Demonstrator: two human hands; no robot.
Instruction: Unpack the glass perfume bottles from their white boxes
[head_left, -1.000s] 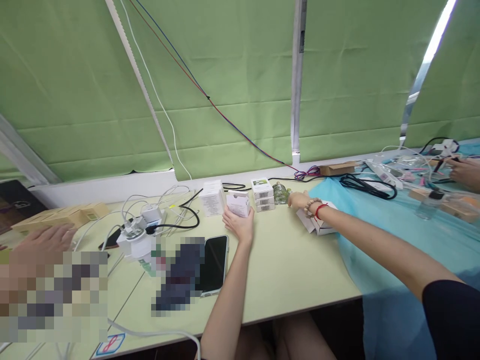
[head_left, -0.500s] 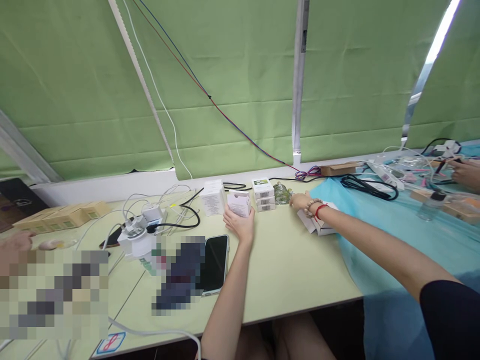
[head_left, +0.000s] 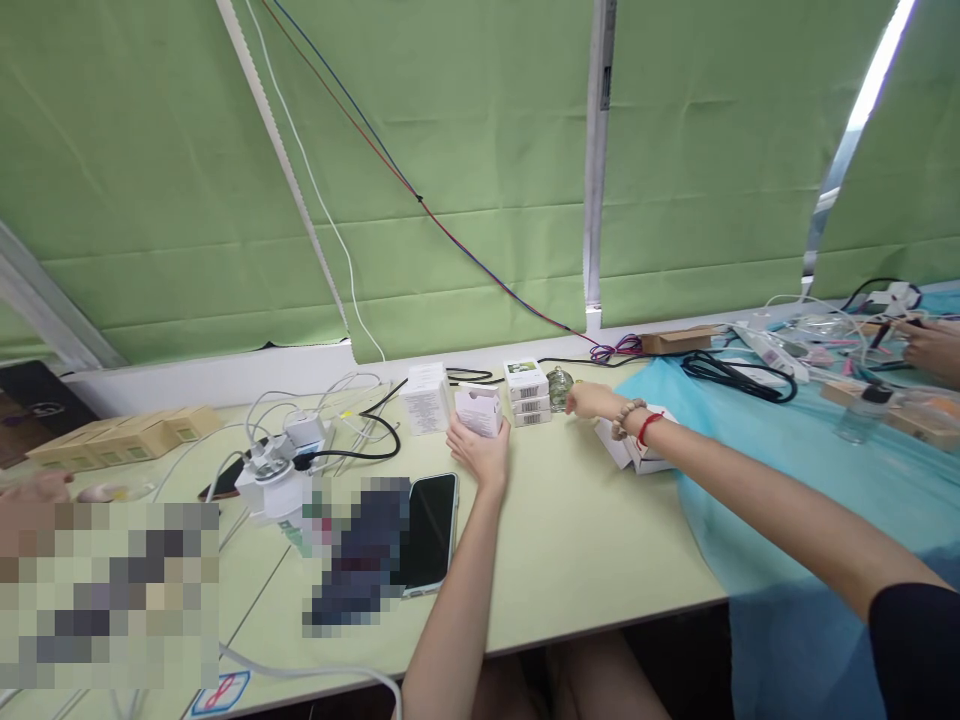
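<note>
My left hand (head_left: 480, 450) grips a small white box (head_left: 478, 409) with pink print, held upright on the pale green table (head_left: 570, 540). My right hand (head_left: 589, 400), with a bead bracelet and a red string at the wrist, reaches to a small glass bottle (head_left: 558, 388) and touches its right side; whether the fingers close on it is hidden. A stack of white boxes with barcodes (head_left: 525, 392) stands between the two hands. A taller white box (head_left: 425, 397) stands left of the held box. An open white box (head_left: 634, 450) lies under my right wrist.
A black phone (head_left: 429, 530) lies face up near my left forearm. A white power strip with plugs and tangled cables (head_left: 289, 455) sits to the left, tan boxes (head_left: 120, 435) farther left. A blue cloth (head_left: 787, 450) covers the right. Another person's hand (head_left: 930, 345) works far right, another at the left edge (head_left: 34, 490).
My right hand has slid a little left, up against the glass bottle. The person's hand at the left edge has pulled back. My left hand keeps the box in place.
</note>
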